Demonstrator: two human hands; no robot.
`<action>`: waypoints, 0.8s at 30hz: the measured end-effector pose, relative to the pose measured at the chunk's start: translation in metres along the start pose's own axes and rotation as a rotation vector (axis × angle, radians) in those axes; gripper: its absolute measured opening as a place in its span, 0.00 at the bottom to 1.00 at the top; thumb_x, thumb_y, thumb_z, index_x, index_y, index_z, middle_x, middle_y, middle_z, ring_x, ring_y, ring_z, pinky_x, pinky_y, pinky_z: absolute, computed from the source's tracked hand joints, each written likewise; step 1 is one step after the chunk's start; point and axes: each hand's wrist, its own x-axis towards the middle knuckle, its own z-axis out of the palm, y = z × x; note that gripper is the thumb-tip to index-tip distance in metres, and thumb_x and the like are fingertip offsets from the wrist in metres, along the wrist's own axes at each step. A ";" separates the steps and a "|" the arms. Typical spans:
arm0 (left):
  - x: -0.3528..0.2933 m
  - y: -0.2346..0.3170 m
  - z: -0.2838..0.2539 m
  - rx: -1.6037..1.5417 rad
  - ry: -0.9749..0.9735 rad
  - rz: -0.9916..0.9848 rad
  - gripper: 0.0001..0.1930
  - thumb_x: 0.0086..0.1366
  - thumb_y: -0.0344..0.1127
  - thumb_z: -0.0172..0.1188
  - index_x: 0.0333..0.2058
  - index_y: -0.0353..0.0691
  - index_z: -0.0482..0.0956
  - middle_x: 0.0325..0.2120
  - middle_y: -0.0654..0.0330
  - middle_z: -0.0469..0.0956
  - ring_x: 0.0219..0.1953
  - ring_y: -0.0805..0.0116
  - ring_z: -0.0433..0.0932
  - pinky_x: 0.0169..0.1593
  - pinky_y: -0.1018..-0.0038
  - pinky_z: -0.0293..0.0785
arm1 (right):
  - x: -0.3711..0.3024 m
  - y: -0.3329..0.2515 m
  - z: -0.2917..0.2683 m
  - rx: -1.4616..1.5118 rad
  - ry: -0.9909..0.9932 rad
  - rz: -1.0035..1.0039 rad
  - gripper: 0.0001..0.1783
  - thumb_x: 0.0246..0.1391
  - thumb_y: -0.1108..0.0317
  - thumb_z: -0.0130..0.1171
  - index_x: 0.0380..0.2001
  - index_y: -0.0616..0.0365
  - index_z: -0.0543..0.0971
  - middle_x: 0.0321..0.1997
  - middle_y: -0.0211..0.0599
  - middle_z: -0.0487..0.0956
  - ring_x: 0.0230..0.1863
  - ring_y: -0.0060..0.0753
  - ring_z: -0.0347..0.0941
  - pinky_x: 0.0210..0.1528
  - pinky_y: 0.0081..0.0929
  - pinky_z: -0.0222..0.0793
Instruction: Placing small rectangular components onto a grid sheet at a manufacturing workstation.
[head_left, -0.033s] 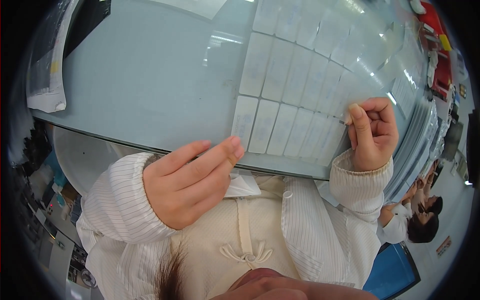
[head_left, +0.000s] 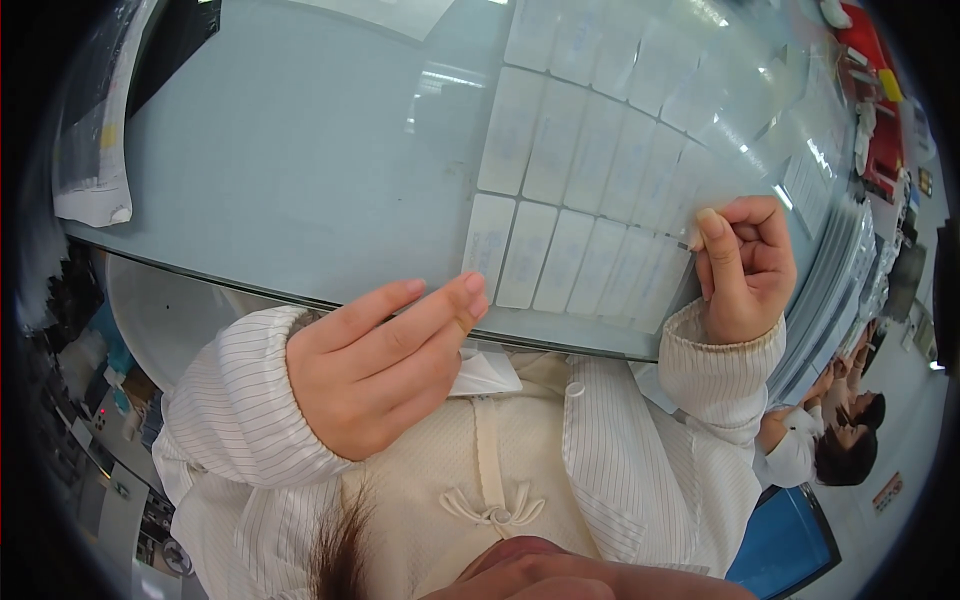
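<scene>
A sheet of pale rectangular labels [head_left: 543, 165] lies on the glass tabletop, its cells in rows and columns. My right hand [head_left: 745, 270] is closed at the sheet's right edge, thumb and forefinger pinched on it and the other fingers curled. At the near left corner is my left hand [head_left: 385, 360], with fingers stretched out and tips touching or just over the corner label. Its thumb is hidden beneath the hand. Both wrists are in striped white sleeves with gathered cuffs.
The glass table's front edge [head_left: 250, 290] runs just before my body. A clear-wrapped packet [head_left: 100, 170] lies at the far left. Stacked clear sheets [head_left: 825, 300] stand beyond my right hand, with red bins [head_left: 885, 150] farther back. Other people [head_left: 840, 440] sit at the right.
</scene>
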 end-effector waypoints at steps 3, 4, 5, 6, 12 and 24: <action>0.002 0.001 0.000 -0.044 -0.006 -0.034 0.05 0.55 0.27 0.61 0.31 0.35 0.81 0.48 0.51 0.83 0.59 0.53 0.78 0.61 0.63 0.70 | 0.000 -0.001 0.001 0.004 0.005 0.018 0.06 0.64 0.77 0.59 0.39 0.60 0.71 0.28 0.32 0.78 0.15 0.09 0.56 0.16 0.09 0.48; 0.002 0.001 -0.001 -0.044 -0.007 -0.034 0.05 0.55 0.27 0.61 0.31 0.35 0.81 0.48 0.51 0.83 0.59 0.53 0.78 0.61 0.63 0.70 | 0.000 -0.001 0.002 0.008 0.003 0.022 0.06 0.64 0.77 0.59 0.39 0.60 0.71 0.28 0.32 0.78 0.15 0.08 0.56 0.16 0.09 0.48; 0.002 0.001 -0.001 -0.057 -0.017 -0.046 0.05 0.55 0.27 0.61 0.31 0.35 0.81 0.48 0.52 0.82 0.59 0.53 0.78 0.61 0.62 0.70 | 0.000 -0.003 0.002 0.007 0.005 0.022 0.06 0.64 0.77 0.59 0.39 0.60 0.71 0.28 0.32 0.78 0.15 0.08 0.56 0.16 0.09 0.48; 0.002 0.001 -0.002 -0.070 -0.027 -0.058 0.05 0.55 0.27 0.61 0.31 0.36 0.82 0.48 0.52 0.82 0.59 0.54 0.78 0.60 0.62 0.71 | 0.000 -0.006 0.002 0.016 0.005 0.046 0.07 0.63 0.77 0.60 0.39 0.61 0.71 0.28 0.31 0.78 0.18 0.08 0.59 0.19 0.09 0.51; 0.002 0.003 -0.004 -0.078 -0.055 -0.096 0.05 0.55 0.28 0.61 0.32 0.38 0.82 0.50 0.55 0.82 0.60 0.55 0.77 0.60 0.60 0.69 | -0.001 -0.009 0.002 0.019 0.007 0.071 0.08 0.62 0.77 0.62 0.39 0.61 0.72 0.28 0.30 0.79 0.20 0.08 0.63 0.23 0.09 0.54; 0.004 0.009 -0.002 -0.084 -0.039 -0.151 0.05 0.54 0.28 0.60 0.31 0.39 0.83 0.49 0.57 0.82 0.60 0.58 0.77 0.60 0.58 0.68 | -0.001 -0.004 0.002 0.008 0.006 0.034 0.08 0.62 0.77 0.61 0.39 0.61 0.71 0.27 0.29 0.78 0.18 0.08 0.61 0.20 0.09 0.52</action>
